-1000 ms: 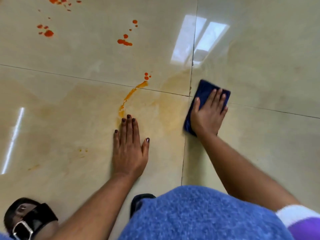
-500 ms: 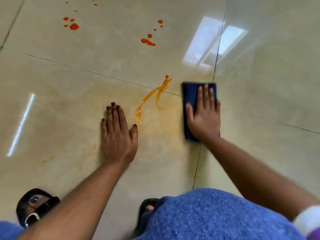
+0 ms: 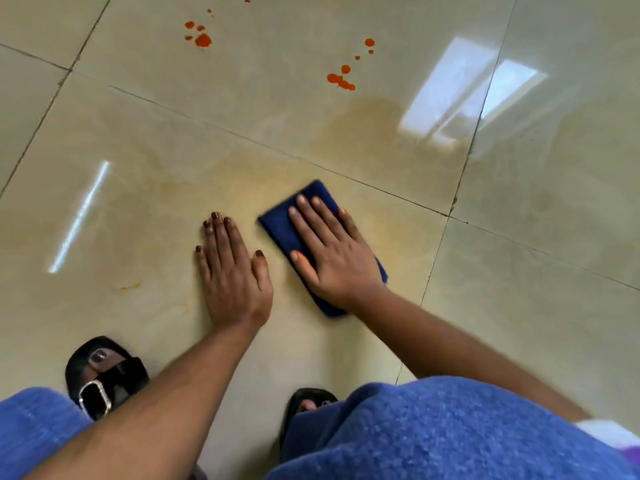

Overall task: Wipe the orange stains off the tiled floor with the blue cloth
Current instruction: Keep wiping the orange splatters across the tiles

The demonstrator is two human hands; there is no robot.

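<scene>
My right hand point(image 3: 332, 252) lies flat on the folded blue cloth point(image 3: 282, 226) and presses it onto the glossy beige tiled floor point(image 3: 536, 306). My left hand point(image 3: 232, 275) rests flat on the tile just left of the cloth, fingers together, holding nothing. A pale yellow-orange smear point(image 3: 360, 133) covers the tiles around and beyond the cloth. Fresh orange drops point(image 3: 341, 81) sit farther away, up and right of the hands. Another group of orange drops point(image 3: 201, 38) lies near the top, left of centre. A faint orange mark point(image 3: 128, 286) is to the left of my left hand.
My feet in black sandals point(image 3: 104, 375) stand at the bottom left and bottom middle. Blue fabric of my clothing point(image 3: 433, 434) fills the lower edge. Dark grout lines point(image 3: 446, 214) cross the floor. A window reflection point(image 3: 460, 95) shines at the upper right.
My right hand has swept the cloth leftward and toward me, next to my left hand. The thick orange streak seen before is gone, leaving only a pale smear.
</scene>
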